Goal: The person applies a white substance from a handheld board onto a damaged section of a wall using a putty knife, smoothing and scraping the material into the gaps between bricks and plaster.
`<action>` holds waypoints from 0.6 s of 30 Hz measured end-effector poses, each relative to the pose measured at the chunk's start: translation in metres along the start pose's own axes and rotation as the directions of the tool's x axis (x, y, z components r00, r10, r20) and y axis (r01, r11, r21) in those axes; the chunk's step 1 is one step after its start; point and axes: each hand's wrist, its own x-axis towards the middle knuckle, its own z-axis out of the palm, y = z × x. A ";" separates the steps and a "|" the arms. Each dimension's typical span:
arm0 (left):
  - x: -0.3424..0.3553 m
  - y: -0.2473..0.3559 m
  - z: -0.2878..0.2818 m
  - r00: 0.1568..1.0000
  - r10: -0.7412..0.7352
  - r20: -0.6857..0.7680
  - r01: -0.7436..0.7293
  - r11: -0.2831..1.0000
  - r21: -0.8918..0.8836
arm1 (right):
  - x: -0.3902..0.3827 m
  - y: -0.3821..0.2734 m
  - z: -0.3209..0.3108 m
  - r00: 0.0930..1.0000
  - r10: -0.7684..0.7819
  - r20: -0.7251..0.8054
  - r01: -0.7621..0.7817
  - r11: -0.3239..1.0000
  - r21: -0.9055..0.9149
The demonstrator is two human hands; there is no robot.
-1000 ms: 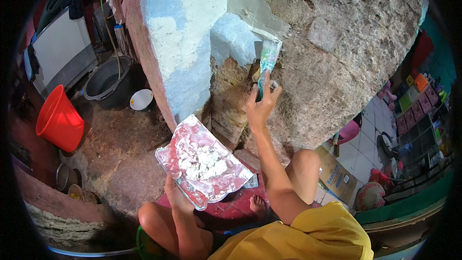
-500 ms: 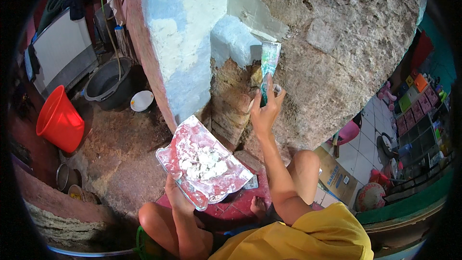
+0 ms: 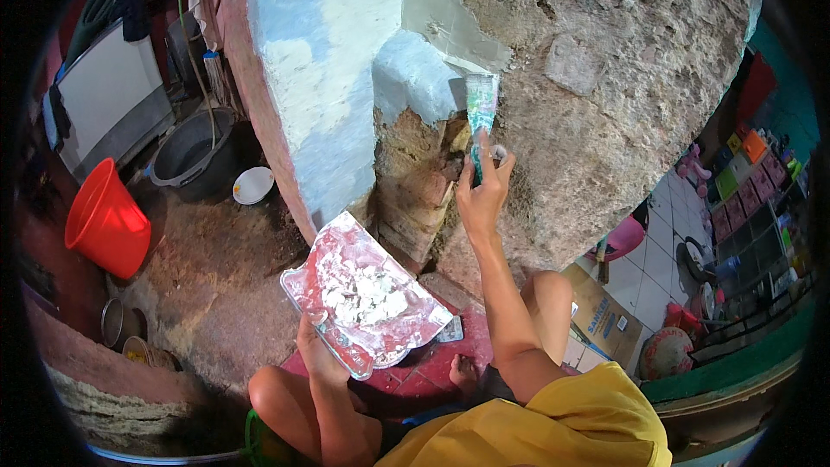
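Observation:
My right hand (image 3: 486,190) grips the handle of a putty knife (image 3: 482,104), its wide blade smeared white and green. The blade's tip is at the lower edge of a damp grey patch of plaster (image 3: 445,13) on the rough wall (image 3: 596,138). Beside that patch, the wall surface (image 3: 324,60) is coated in white and light blue. Low on the left, my left hand (image 3: 322,350) holds a reddish flat board (image 3: 303,281) by its near edge. A heap of white putty (image 3: 367,294) lies on the board.
A red bucket (image 3: 108,220), a black basin (image 3: 194,156) and a white bowl (image 3: 253,185) stand on the floor at left. To the right are a flattened cardboard box (image 3: 605,316), a pink basin (image 3: 624,238) and a shelf with coloured boxes (image 3: 743,199). Bare stone (image 3: 419,182) shows below the blue coating.
The view has shifted slightly. My right hand still holds the putty knife at nearly the same spot on the wall, and the board stays in my left hand.

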 end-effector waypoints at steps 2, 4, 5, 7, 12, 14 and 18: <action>-0.001 -0.001 -0.002 1.000 -0.002 -0.007 0.002 1.000 -0.002 | 0.001 -0.003 -0.002 1.000 0.014 0.008 -0.014 1.000 0.005; 0.000 -0.002 -0.001 1.000 -0.001 0.017 0.001 1.000 -0.007 | 0.001 -0.007 -0.006 0.999 0.031 0.013 -0.031 0.999 0.006; 0.000 -0.001 -0.001 1.000 0.003 0.028 -0.003 1.000 -0.010 | 0.002 -0.012 -0.010 0.999 0.047 0.026 -0.047 0.999 0.004; 0.000 -0.002 0.000 1.000 -0.007 0.020 0.007 1.000 -0.015 | 0.004 -0.023 -0.021 0.996 0.078 0.050 -0.079 0.997 -0.001; -0.003 -0.001 0.003 0.998 0.060 -0.023 -0.058 0.994 0.088 | 0.013 -0.033 -0.044 0.984 0.099 0.151 -0.088 0.993 -0.073; -0.002 -0.002 0.004 0.996 0.087 -0.032 -0.082 0.987 0.142 | 0.016 -0.039 -0.055 0.976 0.117 0.185 -0.102 0.991 -0.088; 0.000 -0.003 0.010 0.997 0.069 -0.035 -0.065 0.992 0.108 | 0.013 -0.047 -0.085 0.955 0.130 0.266 -0.112 0.990 -0.082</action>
